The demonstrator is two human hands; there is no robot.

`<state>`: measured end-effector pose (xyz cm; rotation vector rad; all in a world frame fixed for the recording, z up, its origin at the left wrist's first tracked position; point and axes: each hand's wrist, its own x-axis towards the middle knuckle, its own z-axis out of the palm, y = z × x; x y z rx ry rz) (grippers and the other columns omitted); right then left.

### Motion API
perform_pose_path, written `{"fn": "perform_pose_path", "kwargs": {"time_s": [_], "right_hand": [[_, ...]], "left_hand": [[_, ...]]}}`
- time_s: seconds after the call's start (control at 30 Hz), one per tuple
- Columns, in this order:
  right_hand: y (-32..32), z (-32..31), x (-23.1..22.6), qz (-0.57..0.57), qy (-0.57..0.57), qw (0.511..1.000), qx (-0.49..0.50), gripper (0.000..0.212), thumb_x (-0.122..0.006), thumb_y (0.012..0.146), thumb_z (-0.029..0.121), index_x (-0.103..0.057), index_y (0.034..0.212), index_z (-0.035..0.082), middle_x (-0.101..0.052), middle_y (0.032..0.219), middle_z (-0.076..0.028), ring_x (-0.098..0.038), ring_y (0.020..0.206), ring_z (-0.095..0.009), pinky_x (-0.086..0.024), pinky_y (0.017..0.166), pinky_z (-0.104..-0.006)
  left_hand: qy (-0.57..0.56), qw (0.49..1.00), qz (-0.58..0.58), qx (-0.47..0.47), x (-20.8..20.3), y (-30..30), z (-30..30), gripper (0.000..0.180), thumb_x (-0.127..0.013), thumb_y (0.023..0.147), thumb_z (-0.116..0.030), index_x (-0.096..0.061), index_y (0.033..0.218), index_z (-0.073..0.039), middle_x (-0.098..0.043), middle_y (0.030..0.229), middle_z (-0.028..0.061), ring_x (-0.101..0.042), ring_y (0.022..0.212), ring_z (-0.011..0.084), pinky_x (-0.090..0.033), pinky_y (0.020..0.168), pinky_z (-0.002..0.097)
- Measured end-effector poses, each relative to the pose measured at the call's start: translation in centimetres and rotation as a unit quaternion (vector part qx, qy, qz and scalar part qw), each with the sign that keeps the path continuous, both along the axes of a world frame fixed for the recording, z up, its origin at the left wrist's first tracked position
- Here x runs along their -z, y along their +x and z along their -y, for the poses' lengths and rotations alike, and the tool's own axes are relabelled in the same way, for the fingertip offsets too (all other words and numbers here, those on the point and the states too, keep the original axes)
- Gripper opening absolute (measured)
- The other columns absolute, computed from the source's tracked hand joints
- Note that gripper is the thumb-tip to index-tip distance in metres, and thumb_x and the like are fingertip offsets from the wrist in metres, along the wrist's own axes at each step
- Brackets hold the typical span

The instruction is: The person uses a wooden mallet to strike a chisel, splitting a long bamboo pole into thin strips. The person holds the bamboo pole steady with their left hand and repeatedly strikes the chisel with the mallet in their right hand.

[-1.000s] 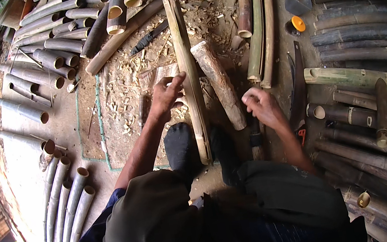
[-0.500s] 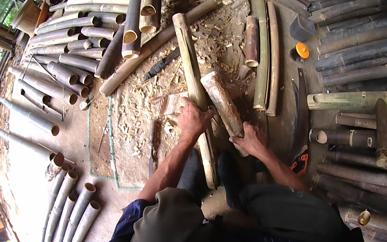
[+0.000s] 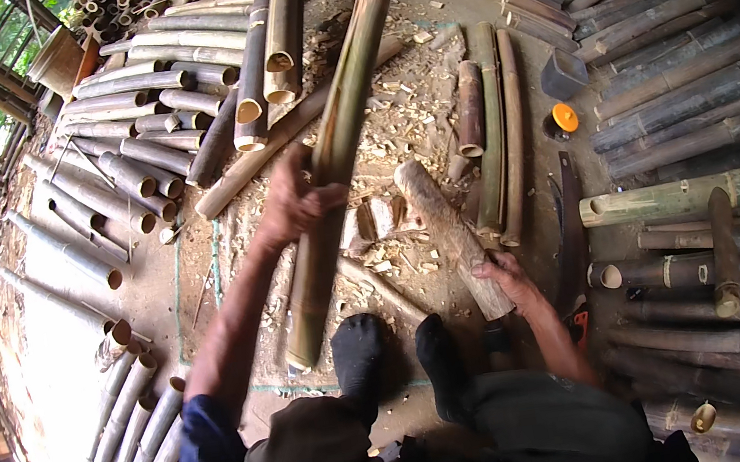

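Note:
My left hand (image 3: 306, 197) grips a thick bamboo pole (image 3: 347, 129) near its middle. The pole is raised and slants, its top away to the right and its lower end near my left foot; its greenish-brown outer side shows. In my right hand (image 3: 509, 279) is the lower end of a rough, pale, worn piece of wood (image 3: 441, 220), with the thumb across it. The wood tilts up to the left and stands apart from the pole. Between my feet and the chips lies a thin stick (image 3: 384, 290). A notched wooden block (image 3: 381, 218) sits behind, partly hidden by the pole.
Wood chips (image 3: 407, 92) litter the floor. Bamboo lengths (image 3: 495, 117) lie right of them, beside a long dark saw blade (image 3: 570, 211), a clear plastic box (image 3: 564, 74) and an orange-topped container (image 3: 565, 118). Bamboo stacks (image 3: 686, 102) fill the right; more bamboo (image 3: 130, 162) lies left.
My left hand has lifted the bamboo pole, swung it leftward and turned it from its pale cut side. My right hand has shifted slightly right and nearer with the wood. The stick has come into sight.

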<state>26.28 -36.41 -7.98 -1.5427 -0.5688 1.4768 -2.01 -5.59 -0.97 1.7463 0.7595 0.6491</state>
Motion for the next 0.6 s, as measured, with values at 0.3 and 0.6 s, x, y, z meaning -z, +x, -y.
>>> {"fn": "perform_pose_path", "kwargs": {"time_s": [0.3, 0.6], "right_hand": [[3.5, 3.5, -4.3, 0.146, 0.071, 0.967, 0.194, 0.041, -0.072, 0.083, 0.033, -0.067, 0.109, 0.002, -0.066, 0.095, -0.003, -0.062, 0.087, -0.014, -0.050, 0.078, -0.0315], [2.4, 6.0, -3.1, 0.069, -0.016, 0.964, 0.256, 0.034, -0.069, 0.086, 0.031, -0.067, 0.105, 0.002, -0.065, 0.093, -0.004, -0.063, 0.082, -0.015, -0.051, 0.072, -0.0318]], "left_hand": [[0.314, 0.915, -0.252, -0.001, -9.8, -5.5, -1.4, 0.044, -0.071, 0.071, 0.003, -0.067, 0.113, -0.009, -0.067, 0.104, 0.0097, -0.067, 0.101, 0.0307, -0.055, 0.084, 0.0429], [0.531, 0.778, -0.221, 0.252, -5.5, -3.4, -0.8, 0.039, -0.079, 0.070, -0.004, -0.070, 0.106, -0.014, -0.063, 0.101, 0.0028, -0.059, 0.115, 0.0228, -0.049, 0.111, 0.0393]]}}
